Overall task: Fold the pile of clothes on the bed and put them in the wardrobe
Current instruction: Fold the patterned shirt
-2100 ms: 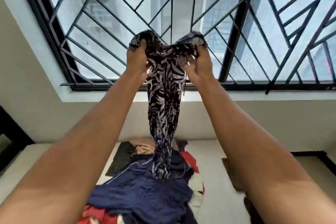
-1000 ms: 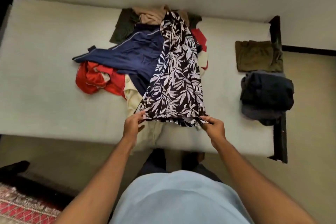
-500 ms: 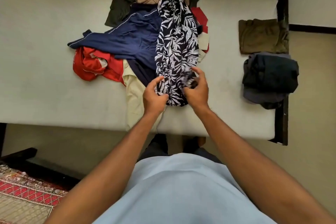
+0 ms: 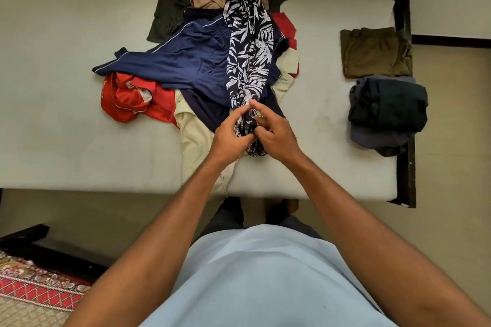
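Leaf-print garment (image 4: 248, 56) lies bunched into a narrow strip on top of the clothes pile (image 4: 186, 61), mid-bed (image 4: 66, 87). Long axis runs from the near bed edge toward the far wall. Left hand (image 4: 229, 135) and right hand (image 4: 276, 135) both grip its near end, fingers curled round the gathered cloth. Folded olive garment (image 4: 374, 52) lies well apart, to the right

leaf-print garment (image 4: 248, 56) | bunched lengthwise strip | atop clothes pile (image 4: 186, 66) | on bed (image 4: 66, 114)
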The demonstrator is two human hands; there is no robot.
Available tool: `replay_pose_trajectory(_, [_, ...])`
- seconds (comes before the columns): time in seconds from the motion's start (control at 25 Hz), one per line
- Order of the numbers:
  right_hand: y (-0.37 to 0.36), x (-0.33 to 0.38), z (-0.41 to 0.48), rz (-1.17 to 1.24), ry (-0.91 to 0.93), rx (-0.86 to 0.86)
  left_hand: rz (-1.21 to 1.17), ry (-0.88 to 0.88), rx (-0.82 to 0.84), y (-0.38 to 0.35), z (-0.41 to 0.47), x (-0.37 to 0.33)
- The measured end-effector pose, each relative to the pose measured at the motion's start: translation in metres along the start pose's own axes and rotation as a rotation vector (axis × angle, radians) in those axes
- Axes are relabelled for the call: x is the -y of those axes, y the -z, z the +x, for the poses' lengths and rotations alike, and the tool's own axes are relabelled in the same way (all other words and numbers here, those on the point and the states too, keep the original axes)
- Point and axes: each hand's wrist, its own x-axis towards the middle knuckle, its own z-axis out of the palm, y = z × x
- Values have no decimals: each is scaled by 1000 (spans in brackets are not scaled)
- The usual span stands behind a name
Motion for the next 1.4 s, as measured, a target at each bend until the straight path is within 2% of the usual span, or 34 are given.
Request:
replay_pose_trajectory(0.08, [14,-5,0,-61,13,-9,55,-72,72,-2,1,-12])
replay_pose_trajectory(0.2, [29,-8,1,188,-52,41,80,-82,32,-6,7,-25])
replay_pose_trajectory(0.32, [26,-10,-14,361,-67,-170,61,-61,-24,-7,13,-39])
replay_pose_trajectory(0.48, [16,-32,-40,446,-256,-414,-236,52,-58,1,23,-64])
replay_pose_trajectory(0.68, [-2,-23,-31,723,-522,-353,-441,99,67,2,20,-89])
replay_pose_trajectory(0.8, [-3,-10,-16,1004,-531,-435,-488,109,75,1,18,-94])
replay_pose_trajectory(0.92, [-1,0,-5,1109,-509,-546,-601,151,72,3,17,-93])
replay_pose_trajectory(1.0, [-3,7,-1,1051,-573,-583,-640,184,70,3,18,-90])
replay_pose_trajectory(1.04, [-4,9,-1,932,-606,-591,-624,191,38,4,18,-87])
replay_pose_trajectory(1.16, [10,4,-4,358,-623,-618,-461,199,-160,14,21,-68])
replay_pose_trajectory(1.24, [28,7,-11,67,-567,-569,-391,217,-188,21,19,-48])
replay_pose_trajectory(1.32, [38,12,-19,-72,-503,-458,-326,191,-189,22,12,-35])
replay_pose_trajectory(1.4, [42,18,-26,-69,-482,-391,-188,26,-204,19,8,-28])
